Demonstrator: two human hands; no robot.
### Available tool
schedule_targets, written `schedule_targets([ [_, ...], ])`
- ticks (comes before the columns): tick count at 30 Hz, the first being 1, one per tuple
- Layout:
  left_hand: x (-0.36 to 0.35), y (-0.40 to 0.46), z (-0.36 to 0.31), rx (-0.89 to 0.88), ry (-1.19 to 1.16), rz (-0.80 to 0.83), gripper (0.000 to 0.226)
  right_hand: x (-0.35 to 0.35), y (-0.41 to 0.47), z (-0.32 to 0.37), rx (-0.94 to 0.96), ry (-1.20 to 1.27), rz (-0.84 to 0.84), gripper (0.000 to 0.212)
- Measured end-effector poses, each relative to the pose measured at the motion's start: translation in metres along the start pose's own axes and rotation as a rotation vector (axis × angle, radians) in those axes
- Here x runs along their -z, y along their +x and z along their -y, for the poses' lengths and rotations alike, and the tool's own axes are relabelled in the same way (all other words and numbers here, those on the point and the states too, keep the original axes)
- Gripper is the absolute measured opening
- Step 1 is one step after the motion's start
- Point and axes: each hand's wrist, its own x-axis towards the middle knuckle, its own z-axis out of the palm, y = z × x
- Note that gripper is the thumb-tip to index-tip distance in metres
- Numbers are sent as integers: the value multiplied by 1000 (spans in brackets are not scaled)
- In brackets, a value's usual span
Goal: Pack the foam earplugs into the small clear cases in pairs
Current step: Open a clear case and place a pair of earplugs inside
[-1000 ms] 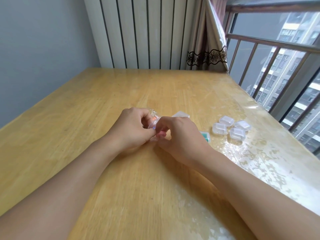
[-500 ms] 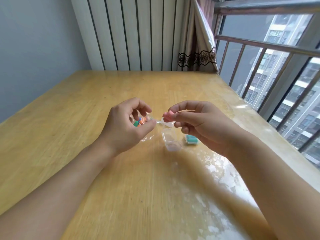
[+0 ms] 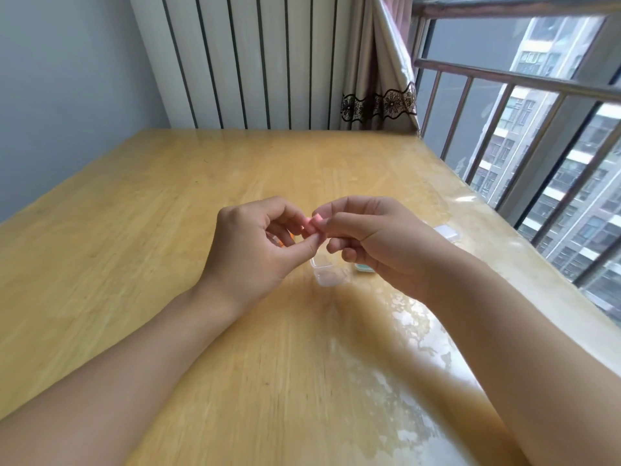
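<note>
Over a wooden table (image 3: 168,264) beside a barred window (image 3: 524,169), two bare forearms were seen reaching forward, the hands raised clear of the surface. A pink foam earplug (image 3: 312,224) was pinched between the thumb and forefinger of the right hand (image 3: 379,240), while the fingertips of the left hand (image 3: 248,247) were curled in against the same plug; something orange was glimpsed inside that hand, but what it was could not be told.

Just below and beyond the hands, an open clear case (image 3: 328,271) was set on the table, seemingly unfilled. A teal-filled case (image 3: 364,268) was partly hidden under the right hand, and the corner of another clear case (image 3: 445,231) was seen farther right. A white radiator (image 3: 255,58) and a gathered curtain (image 3: 383,79) closed the far end.

It was judged that the plug, light and springy, could be fumbled as it passed between fingertips and roll off across the glossy tabletop; a nudge from either hand could also tip or shift the small open case.
</note>
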Motion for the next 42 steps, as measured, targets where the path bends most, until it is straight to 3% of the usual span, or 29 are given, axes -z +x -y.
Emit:
schedule_targets([
  [3, 4, 4, 4, -102, 80, 18, 13, 1, -1, 3, 45, -83, -48, 18],
  [9, 8, 4, 9, -196, 119, 322, 10, 13, -4, 7, 102, -432, -35, 8],
  [12, 4, 2, 10, -204, 118, 394, 11, 16, -4, 7, 126, -556, -28, 13],
  [27, 3, 0, 15, -101, 237, 504, 26, 19, 0, 0, 103, -767, 116, 27],
  [34, 3, 0, 16, -100, 263, 515, 35, 16, 3, -5, 197, -967, 78, 18],
  [38, 4, 0, 16, -79, 261, 528, 37, 15, 3, -5, 192, -936, 72, 21],
  [42, 3, -1, 11, -37, 210, 536, 59, 19, 2, -2, 179, -905, 110, 12],
])
